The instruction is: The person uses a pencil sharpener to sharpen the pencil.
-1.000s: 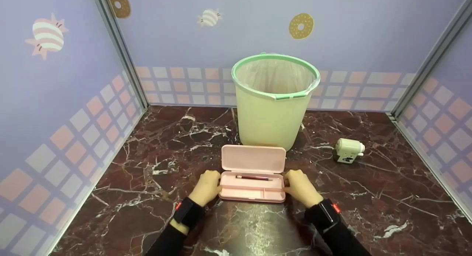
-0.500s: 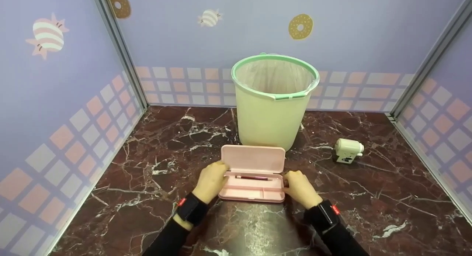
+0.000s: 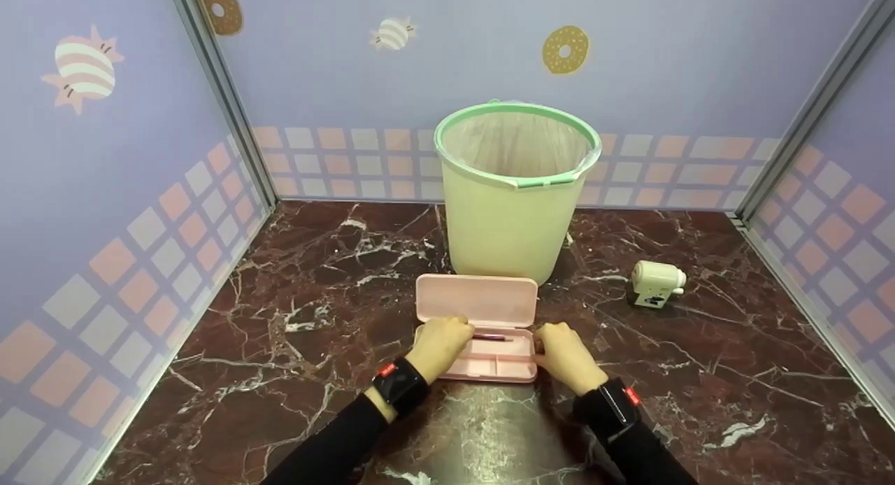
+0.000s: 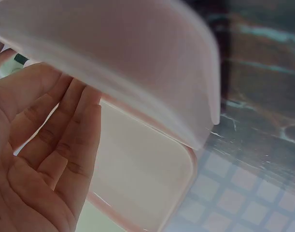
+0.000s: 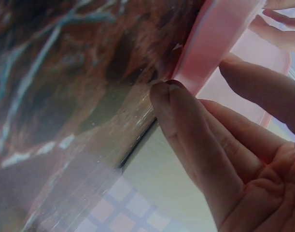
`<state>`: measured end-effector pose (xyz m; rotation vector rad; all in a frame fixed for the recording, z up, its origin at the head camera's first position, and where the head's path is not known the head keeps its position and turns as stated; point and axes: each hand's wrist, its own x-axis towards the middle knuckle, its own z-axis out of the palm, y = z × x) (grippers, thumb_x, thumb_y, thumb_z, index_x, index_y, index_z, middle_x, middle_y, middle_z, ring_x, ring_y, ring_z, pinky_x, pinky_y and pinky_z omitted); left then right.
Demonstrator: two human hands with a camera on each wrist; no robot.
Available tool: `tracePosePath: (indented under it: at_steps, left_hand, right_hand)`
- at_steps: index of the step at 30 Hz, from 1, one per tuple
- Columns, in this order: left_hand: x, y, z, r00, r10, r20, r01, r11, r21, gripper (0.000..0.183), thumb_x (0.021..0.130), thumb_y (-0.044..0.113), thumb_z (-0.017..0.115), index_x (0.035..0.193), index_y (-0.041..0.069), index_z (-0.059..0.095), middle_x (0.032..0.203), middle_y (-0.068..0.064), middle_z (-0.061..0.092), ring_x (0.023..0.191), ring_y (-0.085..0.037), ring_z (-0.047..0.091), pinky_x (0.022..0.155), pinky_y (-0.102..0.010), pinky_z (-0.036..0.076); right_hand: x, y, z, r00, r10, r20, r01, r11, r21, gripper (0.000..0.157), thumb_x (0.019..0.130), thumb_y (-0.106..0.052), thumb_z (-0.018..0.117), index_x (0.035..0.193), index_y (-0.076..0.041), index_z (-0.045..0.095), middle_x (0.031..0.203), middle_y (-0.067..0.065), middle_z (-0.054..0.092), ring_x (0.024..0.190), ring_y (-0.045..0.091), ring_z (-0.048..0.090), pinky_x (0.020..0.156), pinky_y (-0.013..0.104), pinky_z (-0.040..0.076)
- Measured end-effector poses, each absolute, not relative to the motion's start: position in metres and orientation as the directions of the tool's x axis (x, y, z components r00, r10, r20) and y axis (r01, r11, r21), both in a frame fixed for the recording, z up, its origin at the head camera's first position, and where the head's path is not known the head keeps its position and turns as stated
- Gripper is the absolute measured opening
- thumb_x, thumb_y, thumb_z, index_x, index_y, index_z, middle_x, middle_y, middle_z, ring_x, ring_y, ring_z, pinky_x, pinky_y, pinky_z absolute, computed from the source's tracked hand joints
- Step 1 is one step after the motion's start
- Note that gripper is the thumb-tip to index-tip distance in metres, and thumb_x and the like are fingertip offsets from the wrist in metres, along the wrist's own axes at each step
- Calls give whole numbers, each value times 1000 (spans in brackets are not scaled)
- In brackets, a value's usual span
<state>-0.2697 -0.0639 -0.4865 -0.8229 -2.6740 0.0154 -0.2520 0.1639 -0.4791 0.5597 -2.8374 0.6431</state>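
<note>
A pink pencil case [image 3: 477,300] lies open on the table, its lid tipped back. Inside its rear compartment is a dark reddish pencil [image 3: 493,337]; its left part is hidden behind my left hand [image 3: 439,344], which reaches over the case. In the left wrist view the thumb and fingers come together past the case wall [image 4: 118,53], which covers the fingertips, so any hold on the pencil cannot be seen. My right hand [image 3: 568,356] pinches the right end of the case [image 5: 205,53], with the thumb at the rim and fingers against the outer side.
Just behind the case stands a pale green bin [image 3: 514,219] with a clear liner. A small light green crank sharpener [image 3: 656,284] is on the dark marbled table [image 3: 314,401] to the right. Patterned panels [image 3: 335,73] enclose the back and both sides.
My left hand has left the case's left end and moved right, over the pencil. The right hand has stayed at the right end. The case has not visibly moved on the table.
</note>
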Motion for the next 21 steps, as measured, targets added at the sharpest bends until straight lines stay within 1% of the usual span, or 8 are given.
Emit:
tracePosePath:
  at_steps: [5, 8, 10, 14, 17, 21]
  left_hand:
    - [-274, -60, -486, -774, 568, 281, 552, 822, -140, 10, 77, 6, 69, 71, 14, 65, 72, 0, 64, 63, -16, 62, 51, -29, 50]
    - [-276, -59, -487, -764, 579, 285, 555, 815, -168, 10, 77, 6, 70, 71, 14, 67, 71, 0, 66, 62, -16, 64, 52, -29, 51]
    - [-276, -58, -487, -757, 582, 297, 551, 813, -186, 10, 77, 7, 69, 71, 15, 68, 70, 1, 67, 61, -16, 64, 51, -29, 51]
    - [-276, -57, -488, -747, 583, 319, 539, 813, -222, 9, 77, 11, 69, 71, 17, 69, 69, 2, 68, 60, -15, 65, 50, -29, 52]
    - [-275, -56, -490, -728, 596, 339, 536, 803, -259, 8, 78, 11, 69, 72, 17, 70, 70, 2, 69, 61, -15, 66, 49, -29, 52]
    - [-274, -57, -494, -698, 613, 371, 539, 790, -291, 6, 79, 9, 69, 75, 14, 69, 71, 1, 68, 61, -14, 65, 49, -28, 53]
  right_hand:
    - [-252, 164, -478, -903, -335, 270, -418, 829, -371, 22, 63, 2, 79, 58, -4, 59, 53, 1, 54, 55, 19, 48, 53, 39, 40]
    - [-252, 164, -477, -904, -335, 265, -417, 825, -380, 21, 63, 2, 78, 58, -5, 59, 54, 2, 55, 55, 18, 47, 53, 38, 40]
    - [-252, 164, -477, -908, -331, 258, -411, 827, -384, 20, 64, 2, 78, 59, -4, 60, 55, 3, 57, 55, 18, 48, 53, 38, 41]
    - [-253, 164, -478, -917, -317, 242, -392, 831, -394, 16, 64, 1, 79, 62, -3, 64, 59, 7, 63, 57, 21, 55, 56, 40, 45]
    - [-254, 164, -478, -922, -310, 233, -382, 832, -402, 13, 65, 0, 80, 65, -3, 67, 62, 8, 66, 58, 22, 59, 58, 41, 48]
    - [-254, 164, -478, -919, -314, 238, -387, 832, -397, 14, 65, 1, 79, 64, -2, 66, 59, 7, 64, 57, 21, 57, 57, 40, 47]
